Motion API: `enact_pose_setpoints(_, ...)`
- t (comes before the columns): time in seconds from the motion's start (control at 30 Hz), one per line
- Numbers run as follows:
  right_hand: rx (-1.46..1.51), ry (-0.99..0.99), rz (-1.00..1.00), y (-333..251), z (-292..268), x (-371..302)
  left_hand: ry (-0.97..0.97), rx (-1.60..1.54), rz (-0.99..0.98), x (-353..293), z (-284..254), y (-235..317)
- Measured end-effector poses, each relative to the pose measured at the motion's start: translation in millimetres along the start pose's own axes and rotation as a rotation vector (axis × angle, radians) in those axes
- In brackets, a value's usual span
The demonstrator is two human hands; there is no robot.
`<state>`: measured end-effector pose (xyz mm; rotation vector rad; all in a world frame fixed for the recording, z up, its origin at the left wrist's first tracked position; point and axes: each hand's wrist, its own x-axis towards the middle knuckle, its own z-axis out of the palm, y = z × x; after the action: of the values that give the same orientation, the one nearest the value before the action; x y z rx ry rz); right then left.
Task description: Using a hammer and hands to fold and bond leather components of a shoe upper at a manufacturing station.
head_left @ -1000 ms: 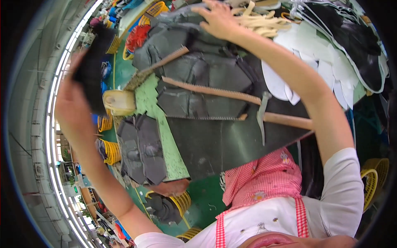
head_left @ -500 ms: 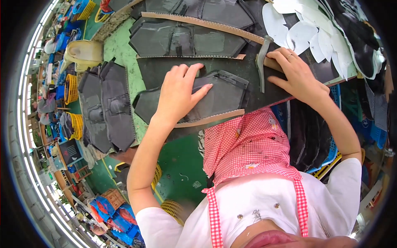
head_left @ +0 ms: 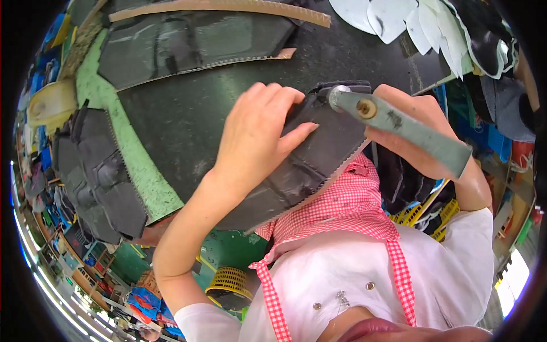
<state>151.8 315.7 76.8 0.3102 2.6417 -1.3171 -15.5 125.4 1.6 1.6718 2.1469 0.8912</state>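
Note:
A dark grey leather-like panel (head_left: 307,165) with a zigzag-cut strip along its near edge lies at the table's front edge. My left hand (head_left: 250,128) rests on it, thumb and forefinger spread apart, fingertips close to its far edge. In my right hand (head_left: 419,122) is a hammer (head_left: 410,128), its long grey metal head turned up toward the view. The hammer's round face is over the panel's far right corner, where a dark edge piece stands up. Whether the face touches the panel, I cannot tell. The fingers behind the head are partly hidden.
Another dark panel (head_left: 188,45) with brown zigzag strips lies farther back on the black tabletop (head_left: 171,119). More dark panels (head_left: 102,176) sit at the left beside a cream container (head_left: 54,105). White cut pieces (head_left: 393,20) lie at the far right. A yellow basket (head_left: 231,279) stands on the floor below.
My right hand has lifted the hammer off the tabletop and brought it over the panel's right corner. The panel is now tilted differently, its right end raised, with my left hand still on it.

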Motion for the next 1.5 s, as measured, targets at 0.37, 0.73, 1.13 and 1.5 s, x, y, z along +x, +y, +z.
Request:
enact_pose_setpoints(0.37, 0.111, -0.029, 0.049, 29.1, 10.7, 8.1, -0.114, -0.037, -0.109, 36.4, -9.3, -5.9)
enact_pose_setpoints(0.73, -0.048, 0.066, -0.274, 32.5, -8.5, 19.1, 0.07, 0.04, 0.383, 34.4, 9.5, -33.5)
enact_pose_setpoints(1.13, -0.25, -0.172, 0.021, 10.6, 0.4, 27.2, 0.063, 0.135, 0.577, 29.4, 4.0, -28.2)
enact_pose_setpoints(1.5, -0.229, -0.323, 0.066, -1.1, -7.1, 39.8, 0.083, -0.004, 0.115, 17.6, 1.0, -19.1)
